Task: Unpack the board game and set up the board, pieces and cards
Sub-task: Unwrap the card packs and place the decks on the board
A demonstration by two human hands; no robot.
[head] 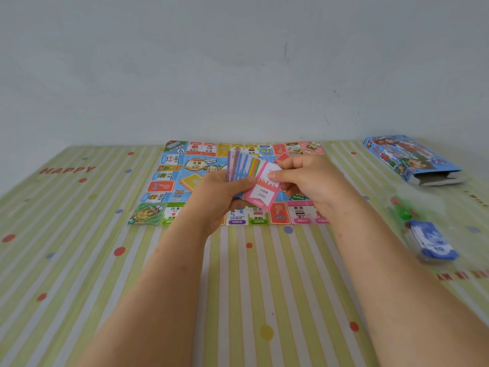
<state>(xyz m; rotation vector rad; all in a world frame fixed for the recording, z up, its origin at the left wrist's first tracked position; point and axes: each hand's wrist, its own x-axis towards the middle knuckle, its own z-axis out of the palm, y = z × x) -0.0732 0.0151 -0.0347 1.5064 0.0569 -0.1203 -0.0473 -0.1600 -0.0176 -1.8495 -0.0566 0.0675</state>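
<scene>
Our left hand (217,192) clamped the fanned cards (242,168) so their colours showed, while our right hand (304,178) pinched the pink card (260,192), likely sorting it, above the board (169,186)

I read this as a home: a green-and-white striped tablecloth (79,274) with coloured dots and red "HAPPY" lettering, meeting a plain pale scuffed wall (238,62).

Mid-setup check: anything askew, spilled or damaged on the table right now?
Nothing spilled or damaged. The board lies flat. The game box lies at far right with its end flap open, and one pink card sits tilted out of the fan of cards, pinched by the right hand.
</scene>
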